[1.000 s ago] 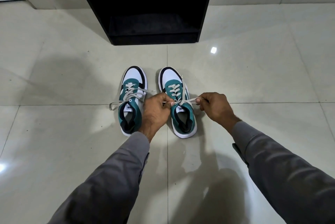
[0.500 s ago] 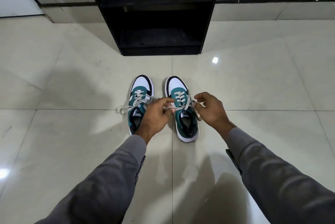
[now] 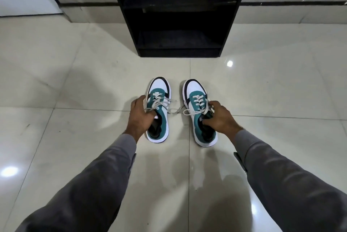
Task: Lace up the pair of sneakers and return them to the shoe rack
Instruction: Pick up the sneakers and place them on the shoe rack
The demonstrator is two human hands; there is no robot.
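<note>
Two sneakers side by side on the floor (image 3: 75,138), toes toward the shoe rack (image 3: 180,25), a gap between them; left sneaker (image 3: 159,113) left of the floor joint, right sneaker (image 3: 201,117) right of it; rack stands beyond both, against the wall; left hand (image 3: 139,117) on left sneaker's collar, right hand (image 3: 220,117) on right sneaker's; loose lace ends trail into the gap.

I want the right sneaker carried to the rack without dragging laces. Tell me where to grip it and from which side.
Grip the right sneaker at its collar, by the tongue, coming from above and behind. Its opening faces up and the heel points toward the person. The right hand already rests there, fingers at the opening. The lace ends trail toward the left sneaker, so gather them first.
</note>
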